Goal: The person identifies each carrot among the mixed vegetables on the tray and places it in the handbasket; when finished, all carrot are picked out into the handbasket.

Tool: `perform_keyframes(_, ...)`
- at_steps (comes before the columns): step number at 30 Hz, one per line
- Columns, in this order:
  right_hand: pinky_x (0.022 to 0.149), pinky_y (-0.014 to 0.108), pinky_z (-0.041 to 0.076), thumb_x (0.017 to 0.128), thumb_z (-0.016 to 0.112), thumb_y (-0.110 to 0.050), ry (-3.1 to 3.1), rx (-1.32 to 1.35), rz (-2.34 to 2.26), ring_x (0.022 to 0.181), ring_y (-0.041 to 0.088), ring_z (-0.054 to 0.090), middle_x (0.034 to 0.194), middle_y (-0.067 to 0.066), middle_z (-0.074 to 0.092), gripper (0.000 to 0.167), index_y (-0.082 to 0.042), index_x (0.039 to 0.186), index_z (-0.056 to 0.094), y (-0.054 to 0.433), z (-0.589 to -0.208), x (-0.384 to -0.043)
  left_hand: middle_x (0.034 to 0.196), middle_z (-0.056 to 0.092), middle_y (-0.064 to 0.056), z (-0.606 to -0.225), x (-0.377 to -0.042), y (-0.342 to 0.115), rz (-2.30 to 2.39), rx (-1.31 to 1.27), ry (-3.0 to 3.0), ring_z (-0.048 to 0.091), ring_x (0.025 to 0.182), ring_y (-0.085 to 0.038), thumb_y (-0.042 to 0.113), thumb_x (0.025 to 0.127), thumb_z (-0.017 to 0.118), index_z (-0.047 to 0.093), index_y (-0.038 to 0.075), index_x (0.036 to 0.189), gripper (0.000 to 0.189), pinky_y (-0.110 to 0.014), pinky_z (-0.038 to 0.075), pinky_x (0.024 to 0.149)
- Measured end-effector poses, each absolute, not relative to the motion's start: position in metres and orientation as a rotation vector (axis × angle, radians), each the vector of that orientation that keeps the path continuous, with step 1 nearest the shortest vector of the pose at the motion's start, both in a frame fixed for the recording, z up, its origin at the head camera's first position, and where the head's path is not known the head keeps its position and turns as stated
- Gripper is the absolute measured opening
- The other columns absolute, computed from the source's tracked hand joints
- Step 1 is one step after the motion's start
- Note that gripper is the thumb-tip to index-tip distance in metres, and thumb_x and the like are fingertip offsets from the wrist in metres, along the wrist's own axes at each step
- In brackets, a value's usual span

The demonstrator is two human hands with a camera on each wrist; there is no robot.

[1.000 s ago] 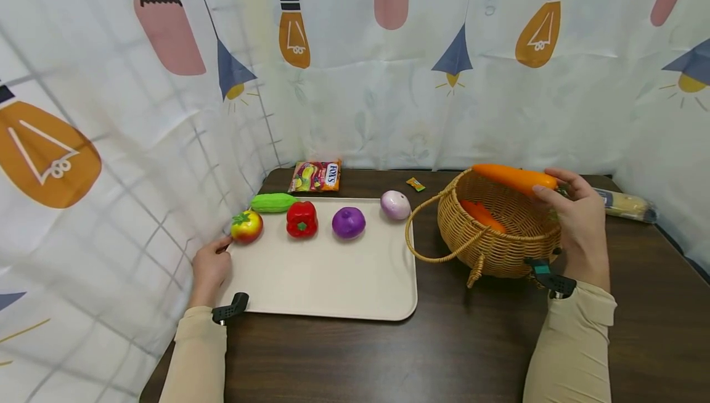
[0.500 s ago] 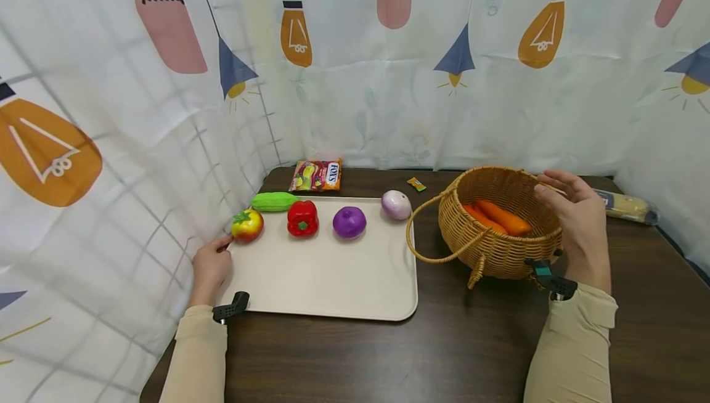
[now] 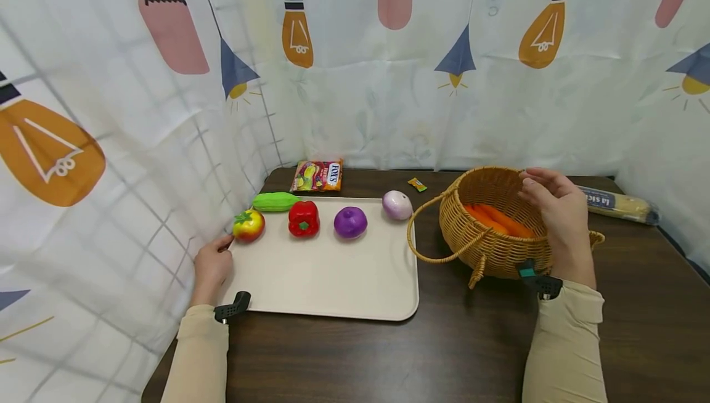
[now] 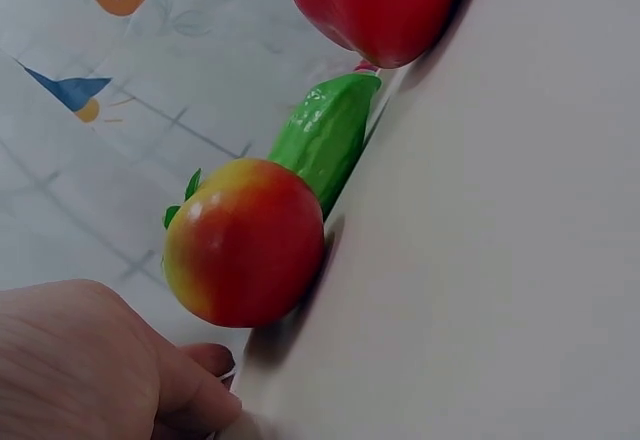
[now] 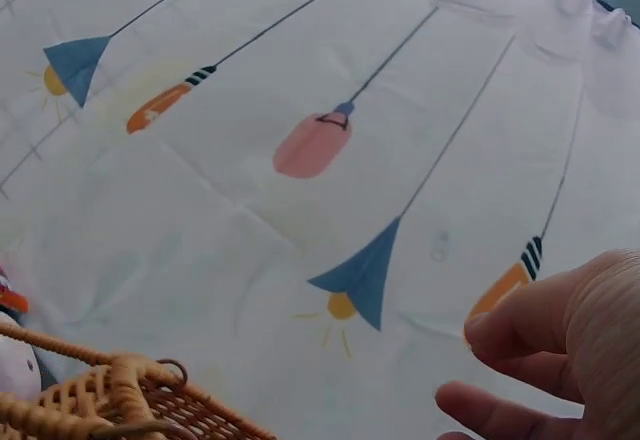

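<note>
My left hand (image 3: 212,270) pinches the left rim of a cream tray (image 3: 327,280), beside a red-yellow toy tomato (image 4: 250,245). Along the tray's far side lie a bumpy green vegetable (image 3: 274,201), a red bell pepper (image 3: 303,219), a round purple vegetable (image 3: 350,223) and a pale purple vegetable (image 3: 397,205). Orange carrots (image 3: 513,226) lie inside a wicker basket (image 3: 471,249) right of the tray. Over the basket's right side is my right hand (image 3: 560,218), fingers loosely bent and holding nothing; in the right wrist view a gap shows between its fingers.
A FOX'S candy packet (image 3: 317,176) lies behind the tray, and a small wrapped candy (image 3: 417,185) near the back. Behind the right hand lies a long pasta packet (image 3: 621,204). A printed curtain (image 3: 371,101) borders the dark table (image 3: 355,366).
The right hand has let go of a carrot, which dropped into the basket beside the other orange one. That hand then shifted left over the basket. The left hand stayed at the tray.
</note>
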State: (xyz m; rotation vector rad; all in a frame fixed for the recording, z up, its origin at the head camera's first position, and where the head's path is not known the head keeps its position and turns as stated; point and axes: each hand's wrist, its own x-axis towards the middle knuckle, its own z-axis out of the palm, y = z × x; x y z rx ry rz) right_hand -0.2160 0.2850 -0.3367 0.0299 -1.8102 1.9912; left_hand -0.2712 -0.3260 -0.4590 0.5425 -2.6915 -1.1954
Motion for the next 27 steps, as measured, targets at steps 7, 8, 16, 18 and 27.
perform_keyframes(7,0.079,0.015,0.052,0.094,0.064,-0.020,-2.003,0.120,1.887,0.095,0.009,0.061,0.110,-0.001,0.065,0.031,-0.003,0.121,0.062,0.255,-0.333,-0.224,0.134,0.055,-0.025,-0.453,-0.266,-0.326,-1.204,0.535,-2.673,0.046,0.126,-0.040,0.000,0.088,0.031,0.040,-0.004,0.146,0.058,-0.050,0.036,0.105)
perform_keyframes(8,0.080,0.015,0.052,0.094,0.064,-0.022,-2.041,0.122,1.859,0.096,0.009,0.061,0.111,0.000,0.064,0.032,-0.004,0.121,0.062,0.251,-0.332,-0.225,0.135,0.054,-0.026,-0.452,-0.265,-0.326,-1.202,0.526,-2.684,0.046,0.126,-0.041,0.000,0.088,0.031,0.037,-0.004,0.147,0.059,-0.050,0.036,0.105)
perform_keyframes(16,0.079,0.017,0.052,0.096,0.061,-0.029,-2.289,0.117,1.687,0.096,0.013,0.061,0.111,0.000,0.062,0.041,-0.001,0.126,0.060,0.234,-0.334,-0.228,0.148,0.033,-0.033,-0.430,-0.259,-0.311,-1.149,0.426,-2.818,0.032,0.134,-0.049,0.008,0.091,0.037,0.006,-0.008,0.153,0.071,-0.056,0.028,0.110)
perform_keyframes(18,0.082,0.022,0.051,0.096,0.060,-0.035,-2.402,0.109,1.611,0.101,0.016,0.059,0.116,0.002,0.061,0.046,-0.004,0.129,0.058,0.232,-0.333,-0.230,0.149,0.029,-0.036,-0.416,-0.260,-0.301,-1.045,0.363,-2.804,0.027,0.135,-0.053,0.009,0.090,0.040,0.007,-0.010,0.152,0.072,-0.059,0.023,0.111)
perform_keyframes(27,0.101,0.060,0.038,0.087,0.057,-0.063,-2.896,0.284,0.993,0.134,0.038,0.039,0.148,0.014,0.044,0.078,-0.015,0.147,0.043,0.224,-0.314,-0.243,0.145,0.038,-0.031,-0.350,-0.275,-0.237,-0.739,-0.214,-2.917,0.031,0.133,-0.051,0.015,0.096,0.050,0.036,-0.007,0.146,0.056,-0.061,0.027,0.108)
